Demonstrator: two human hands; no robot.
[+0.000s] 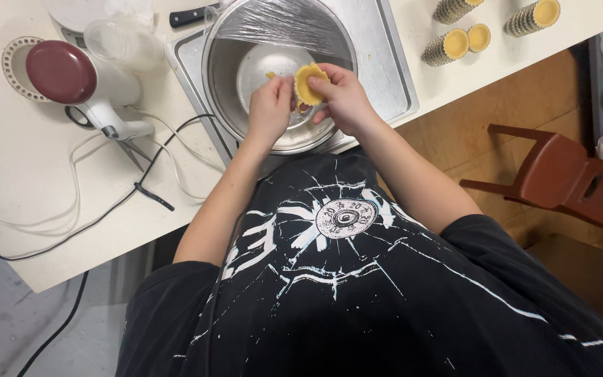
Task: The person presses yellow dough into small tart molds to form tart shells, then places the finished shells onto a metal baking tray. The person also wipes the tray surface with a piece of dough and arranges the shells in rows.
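Yellow dough, pressed into a small tart shell [310, 82], is sitting between both hands over a steel bowl [226, 77]. The right hand [347, 98] is pinching the shell at its 3 o'clock edge, fingers closed on the rim. The left hand [269, 108] is closing in at the shell's 9 o'clock side, fingertips curled against it. Plastic wrap [280, 24] is covering the bowl's far half, toward 12 o'clock. The bowl is resting in a metal tray [392, 70] on a white table [22, 181].

At 10 o'clock from the bowl, a white mixer [102, 94] with a dark red cap is lying beside its tangled cords [106, 202]. A black knife handle [188, 15] is showing at 11 o'clock. Toward 2 o'clock, stacks of fluted moulds [448, 45] lined with dough are lying on the table. A red chair [567, 178] is standing at 4 o'clock, off the table's edge.
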